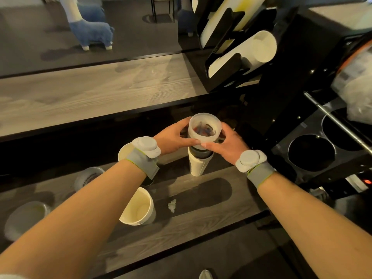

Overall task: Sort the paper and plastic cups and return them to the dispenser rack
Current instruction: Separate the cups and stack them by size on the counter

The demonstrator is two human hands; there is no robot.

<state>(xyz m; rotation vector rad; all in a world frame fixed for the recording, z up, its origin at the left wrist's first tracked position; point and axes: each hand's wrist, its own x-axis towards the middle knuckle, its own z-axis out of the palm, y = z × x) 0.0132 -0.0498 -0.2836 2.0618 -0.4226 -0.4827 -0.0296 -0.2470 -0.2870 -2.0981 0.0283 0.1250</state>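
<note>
Clamping a translucent plastic cup (205, 127) from both sides with the fingers of the left hand (173, 137) and right hand (228, 142) — holding it atop a white paper cup stack (198, 167) standing upright on the wooden surface (181, 234). Working near the black dispenser rack (231, 65) — loaded with white cup stacks (251, 49) — and beside an open paper cup (138, 206).

A blue-and-white llama toy (90, 31) stands on the dark floor beyond the far edge of the wooden counter (90, 97), and a second one (186, 19) shows only in part further right. Thin black chair legs (163, 9) rise between them. On the lower worktop (201, 224) a small crumpled white scrap (172, 205) lies near the middle. At the right sits a black panel (306, 127) with round openings. A metal rod (338, 122) slants over it, with a crinkled clear plastic bag (356, 91) above and a red light (366, 181) glowing below.
</note>
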